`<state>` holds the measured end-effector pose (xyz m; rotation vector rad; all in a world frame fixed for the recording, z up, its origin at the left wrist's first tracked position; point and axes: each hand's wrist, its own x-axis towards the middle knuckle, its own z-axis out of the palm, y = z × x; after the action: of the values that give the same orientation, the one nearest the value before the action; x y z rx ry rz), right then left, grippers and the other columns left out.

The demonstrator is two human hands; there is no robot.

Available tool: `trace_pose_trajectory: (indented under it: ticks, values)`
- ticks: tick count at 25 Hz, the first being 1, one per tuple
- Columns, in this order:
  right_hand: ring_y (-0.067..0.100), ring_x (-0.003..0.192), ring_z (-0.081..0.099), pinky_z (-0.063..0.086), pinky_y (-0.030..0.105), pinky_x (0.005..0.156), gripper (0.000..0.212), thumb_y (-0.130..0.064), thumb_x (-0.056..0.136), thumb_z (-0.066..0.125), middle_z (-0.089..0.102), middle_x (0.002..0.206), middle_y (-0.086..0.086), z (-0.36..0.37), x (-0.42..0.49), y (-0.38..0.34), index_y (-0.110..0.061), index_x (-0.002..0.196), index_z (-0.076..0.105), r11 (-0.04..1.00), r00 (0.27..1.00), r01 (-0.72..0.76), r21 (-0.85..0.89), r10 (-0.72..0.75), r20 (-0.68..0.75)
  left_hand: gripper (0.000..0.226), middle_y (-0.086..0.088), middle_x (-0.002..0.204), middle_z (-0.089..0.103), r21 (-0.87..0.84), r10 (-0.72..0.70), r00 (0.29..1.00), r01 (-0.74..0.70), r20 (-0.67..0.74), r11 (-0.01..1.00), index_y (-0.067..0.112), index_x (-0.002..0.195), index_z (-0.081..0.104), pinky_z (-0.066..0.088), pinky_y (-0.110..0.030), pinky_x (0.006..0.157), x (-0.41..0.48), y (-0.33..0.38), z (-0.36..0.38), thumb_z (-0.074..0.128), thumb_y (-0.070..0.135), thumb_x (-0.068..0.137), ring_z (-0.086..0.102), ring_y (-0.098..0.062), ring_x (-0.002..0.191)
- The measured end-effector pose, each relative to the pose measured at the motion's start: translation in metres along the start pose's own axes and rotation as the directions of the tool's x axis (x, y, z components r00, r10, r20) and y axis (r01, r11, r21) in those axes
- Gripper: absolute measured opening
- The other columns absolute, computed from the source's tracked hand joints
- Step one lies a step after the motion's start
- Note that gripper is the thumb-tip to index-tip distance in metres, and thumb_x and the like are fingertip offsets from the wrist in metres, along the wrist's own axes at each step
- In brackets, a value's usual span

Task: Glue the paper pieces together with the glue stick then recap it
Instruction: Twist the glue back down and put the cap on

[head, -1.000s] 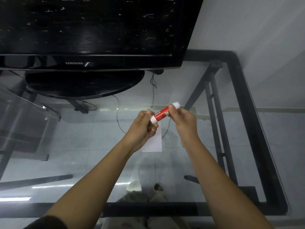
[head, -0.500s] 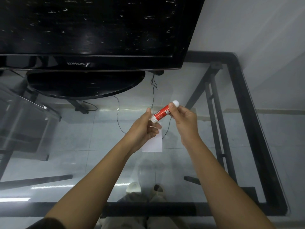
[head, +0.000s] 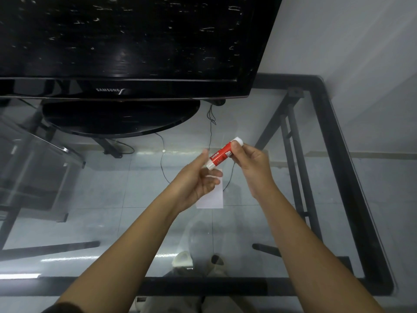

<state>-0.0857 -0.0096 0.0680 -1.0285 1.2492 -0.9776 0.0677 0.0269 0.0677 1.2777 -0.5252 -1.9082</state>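
Note:
A red glue stick (head: 220,155) with white ends is tilted in the air above the glass table (head: 293,222). My right hand (head: 253,168) pinches it near its upper white end. My left hand (head: 194,180) is just left of and below the stick's lower white end, blurred, with the thumb raised and the fingers loosely apart. I cannot tell whether it touches that end. A white paper piece (head: 214,198) lies flat on the glass under my left hand, which hides part of it. I see only one paper piece.
A black television (head: 135,41) on a round black stand (head: 119,118) fills the back left of the table. The table's black frame (head: 338,154) runs along the right and front edges. Cables and my feet show through the glass. A grey wall rises at the right.
My left hand has loosened from the stick's lower end, its thumb lifting and fingers spreading. My right hand keeps hold of the stick, which has barely moved.

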Motion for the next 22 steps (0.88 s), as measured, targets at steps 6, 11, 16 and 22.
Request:
trace_pose_trajectory:
  ticks: [6,11,16,22]
  values:
    - [0.011,0.095,0.066,0.048,0.028,0.092,0.039,-0.053,0.073,0.061,0.072,0.093,0.001,0.002,0.001,-0.004,-0.020,0.092,0.071,1.000,0.999,0.007,0.022,-0.008,0.043,0.041,0.003,0.053,0.060,0.342,0.309,0.949,-0.269,-0.068,0.900,0.014,0.080,0.059,0.045,-0.017,0.048,-0.006,-0.004,0.001,0.043,0.050,0.091,0.052,-0.009,0.047]
    - [0.007,0.092,0.066,0.051,0.019,0.082,0.027,-0.048,0.073,0.061,0.073,0.083,-0.011,0.002,0.003,-0.008,-0.026,0.086,0.071,0.999,0.995,0.022,0.030,-0.025,0.098,0.041,0.006,0.032,0.042,-0.320,-0.304,0.894,0.408,0.329,0.855,0.016,0.051,0.048,0.021,-0.011,0.029,-0.012,0.019,-0.002,0.045,0.042,0.083,0.035,-0.005,0.023]
    - [0.008,0.089,0.068,0.051,0.016,0.079,0.031,-0.047,0.073,0.063,0.073,0.085,-0.007,0.002,0.004,-0.009,-0.022,0.089,0.071,0.998,0.996,0.043,0.045,-0.046,0.077,0.059,-0.003,0.049,0.059,-0.133,-0.246,0.969,0.247,0.027,0.960,0.009,0.066,0.060,0.039,-0.013,0.034,-0.018,0.022,0.008,0.034,0.056,0.091,0.052,-0.008,0.034]
    - [-0.004,0.080,0.066,0.052,0.015,0.071,0.034,-0.061,0.069,0.058,0.069,0.083,-0.016,0.001,0.010,-0.004,-0.031,0.081,0.066,0.987,0.998,0.060,-0.151,-0.064,-0.023,0.026,0.004,0.094,0.068,0.692,0.618,0.780,-0.393,-0.097,0.605,0.021,0.106,0.060,0.054,-0.023,0.073,-0.014,0.005,0.007,0.067,0.029,0.082,0.065,-0.009,0.079]
